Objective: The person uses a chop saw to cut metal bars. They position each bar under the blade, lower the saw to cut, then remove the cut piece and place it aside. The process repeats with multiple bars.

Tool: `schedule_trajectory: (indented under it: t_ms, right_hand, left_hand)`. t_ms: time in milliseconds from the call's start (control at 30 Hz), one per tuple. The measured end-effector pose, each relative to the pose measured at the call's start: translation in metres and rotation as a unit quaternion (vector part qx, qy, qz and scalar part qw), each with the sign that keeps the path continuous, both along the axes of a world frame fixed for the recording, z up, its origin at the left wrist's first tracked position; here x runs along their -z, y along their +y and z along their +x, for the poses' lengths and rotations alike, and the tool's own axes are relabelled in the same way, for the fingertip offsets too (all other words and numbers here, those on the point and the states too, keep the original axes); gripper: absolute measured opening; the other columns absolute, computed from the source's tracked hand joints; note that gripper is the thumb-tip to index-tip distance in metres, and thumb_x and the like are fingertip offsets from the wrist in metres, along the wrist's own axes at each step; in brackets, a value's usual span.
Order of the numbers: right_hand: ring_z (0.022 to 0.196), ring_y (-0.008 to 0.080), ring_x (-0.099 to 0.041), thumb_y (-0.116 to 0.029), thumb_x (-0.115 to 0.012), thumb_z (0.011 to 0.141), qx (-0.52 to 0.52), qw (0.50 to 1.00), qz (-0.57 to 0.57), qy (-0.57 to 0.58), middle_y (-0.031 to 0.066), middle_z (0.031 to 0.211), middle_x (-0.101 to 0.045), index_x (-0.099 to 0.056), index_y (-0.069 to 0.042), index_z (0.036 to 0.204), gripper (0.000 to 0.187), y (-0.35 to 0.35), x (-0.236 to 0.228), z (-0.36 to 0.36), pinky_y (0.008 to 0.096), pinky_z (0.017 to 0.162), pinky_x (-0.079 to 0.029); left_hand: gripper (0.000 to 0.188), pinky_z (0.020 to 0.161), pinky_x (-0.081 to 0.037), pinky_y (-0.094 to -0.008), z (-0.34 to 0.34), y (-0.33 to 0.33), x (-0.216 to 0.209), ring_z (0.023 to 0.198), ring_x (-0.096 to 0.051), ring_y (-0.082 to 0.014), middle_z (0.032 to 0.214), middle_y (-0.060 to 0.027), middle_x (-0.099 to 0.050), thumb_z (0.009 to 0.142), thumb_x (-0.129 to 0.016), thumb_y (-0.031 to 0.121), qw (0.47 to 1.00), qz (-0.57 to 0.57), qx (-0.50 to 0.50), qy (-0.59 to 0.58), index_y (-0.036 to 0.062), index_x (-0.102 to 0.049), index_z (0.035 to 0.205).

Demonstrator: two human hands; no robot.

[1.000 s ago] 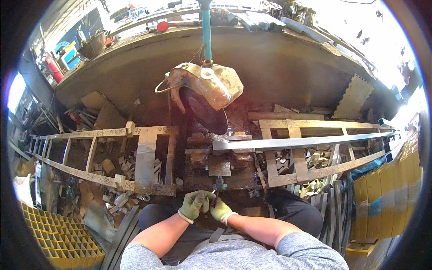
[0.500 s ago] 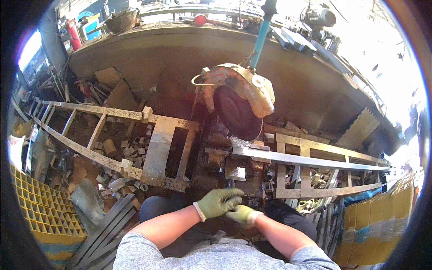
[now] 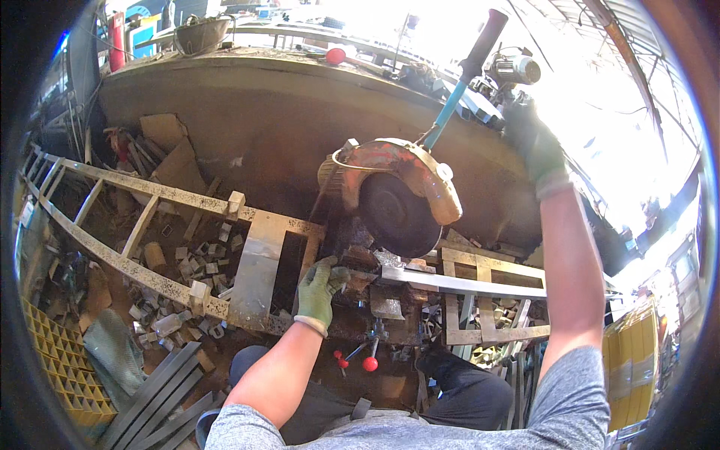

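A chop saw with an orange blade guard and a dark round blade stands before me. A long silvery metal bar lies in its clamp, running right. My left hand, in a green glove, is beside the clamp's left side, fingers apart and nothing visible in them. My right hand, gloved too, is raised at the upper right, short of the saw's blue lever with its dark grip; its fingers are dark and hard to make out. Red-knobbed clamp handles show below the clamp.
A ladder-like metal frame extends left, another frame right. Cut metal pieces lie heaped under the left one. Loose bars and a yellow grid stack lie at lower left. A motor sits on the back ledge.
My hands have parted from together below the clamp. The left moved up and left to the clamp's side; the right rose to the upper right. The red-knobbed handles now show. The view shifted.
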State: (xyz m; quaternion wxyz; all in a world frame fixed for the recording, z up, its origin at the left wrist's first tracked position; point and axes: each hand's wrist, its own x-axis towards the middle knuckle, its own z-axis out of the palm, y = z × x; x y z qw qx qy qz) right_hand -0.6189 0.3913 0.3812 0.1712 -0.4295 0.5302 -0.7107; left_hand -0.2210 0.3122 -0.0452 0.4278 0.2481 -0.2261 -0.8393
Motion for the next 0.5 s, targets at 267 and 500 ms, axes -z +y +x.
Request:
schedule_trajectory:
  t_ms: [267,500]
  right_hand:
    - [0.128,0.0327,-0.077,-0.042,-0.082,0.106,0.230,0.862,0.079,0.445,0.0149,0.133,-0.083,-0.076,-0.007,0.144,0.052,-0.147,-0.125,-0.004,0.0511,0.113,-0.058]
    - [0.115,0.0401,-0.083,-0.041,-0.108,0.070,0.384,0.492,0.240,0.743,0.0252,0.123,-0.084,-0.081,0.001,0.127,0.076,-0.150,-0.132,0.013,0.0494,0.099,-0.066]
  left_hand:
    - [0.040,0.100,-0.068,-0.0394,0.011,-0.010,0.000,0.105,-0.085,-0.0238,0.121,-0.0159,-0.087,0.122,-0.074,0.027,1.000,-0.006,0.019,-0.003,-0.0033,-0.075,0.149]
    - [0.043,0.104,-0.066,-0.0420,-0.002,-0.017,-0.006,0.112,-0.083,-0.0261,0.126,-0.0114,-0.083,0.119,-0.079,0.031,0.998,-0.023,0.050,-0.039,-0.0006,-0.075,0.149]
